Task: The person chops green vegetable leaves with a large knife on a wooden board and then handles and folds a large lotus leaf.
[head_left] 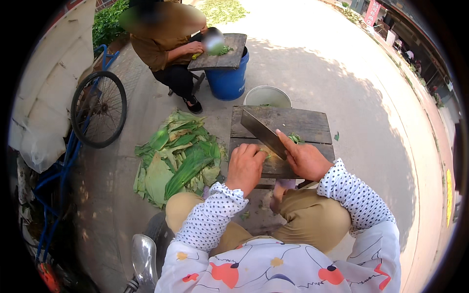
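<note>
Dark, weathered wood formed the desk (305, 119), and a grey cleaver (264, 134) slanted across it, its tip toward the far left corner. The right hand (310, 160) had its fingers wrapped around the handle end near the right edge, one finger stretched along the blade. The left hand (245, 166) lay over the near left part, fingers curled at a pale green piece (264, 153) beside the blade; whether they gripped or merely pressed it could not be told.

The cleaver looked stiff and fairly heavy, best held by its handle, well back from the edge. The piece seemed light and soft, perhaps slippery if damp, and safest taken from its left end with fingertips tucked in. Green scraps (295, 138) lay by the right hand.

Just beyond the far edge stood a white bucket (267, 94) with some green inside, its depth unclear. Farther off, a blue barrel (225, 83) sat beneath a second board (235, 46), which hid its contents.
</note>
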The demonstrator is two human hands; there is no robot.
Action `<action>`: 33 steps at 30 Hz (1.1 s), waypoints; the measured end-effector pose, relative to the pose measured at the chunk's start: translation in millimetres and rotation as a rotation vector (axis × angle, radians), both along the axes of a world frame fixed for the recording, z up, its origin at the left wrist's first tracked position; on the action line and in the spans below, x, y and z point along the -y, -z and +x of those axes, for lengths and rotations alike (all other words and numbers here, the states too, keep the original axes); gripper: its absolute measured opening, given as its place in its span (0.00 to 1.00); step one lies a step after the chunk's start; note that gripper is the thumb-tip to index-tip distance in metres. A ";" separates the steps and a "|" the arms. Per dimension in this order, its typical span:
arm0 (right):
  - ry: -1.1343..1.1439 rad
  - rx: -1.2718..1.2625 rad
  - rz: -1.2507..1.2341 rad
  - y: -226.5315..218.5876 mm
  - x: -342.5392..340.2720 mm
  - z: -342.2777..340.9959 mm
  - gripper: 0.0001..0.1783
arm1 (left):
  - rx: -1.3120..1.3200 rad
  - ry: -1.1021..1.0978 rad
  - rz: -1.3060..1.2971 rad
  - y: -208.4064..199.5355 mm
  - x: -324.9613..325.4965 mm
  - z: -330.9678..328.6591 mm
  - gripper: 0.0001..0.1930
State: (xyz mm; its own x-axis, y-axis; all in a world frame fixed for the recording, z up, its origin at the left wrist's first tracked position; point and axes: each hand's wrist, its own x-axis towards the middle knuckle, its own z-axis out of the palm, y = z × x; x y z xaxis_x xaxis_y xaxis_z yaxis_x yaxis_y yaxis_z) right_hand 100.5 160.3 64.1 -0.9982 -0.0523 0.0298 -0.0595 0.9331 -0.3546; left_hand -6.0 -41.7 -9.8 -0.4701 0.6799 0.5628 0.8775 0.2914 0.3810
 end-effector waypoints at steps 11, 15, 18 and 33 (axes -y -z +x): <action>-0.049 0.134 0.041 -16.4 7.7 27.5 0.48 | 0.013 -0.013 0.024 4.9 -5.9 0.4 0.08; -0.122 0.035 0.066 4.6 9.2 12.0 0.49 | 0.031 -0.005 0.017 6.0 -3.3 3.2 0.08; -0.102 0.021 0.022 17.7 3.0 -3.3 0.47 | 0.053 0.010 0.053 6.9 -3.2 1.0 0.09; -0.080 0.112 0.011 -10.4 8.7 16.4 0.49 | 0.097 0.018 0.069 5.7 -2.3 -1.4 0.10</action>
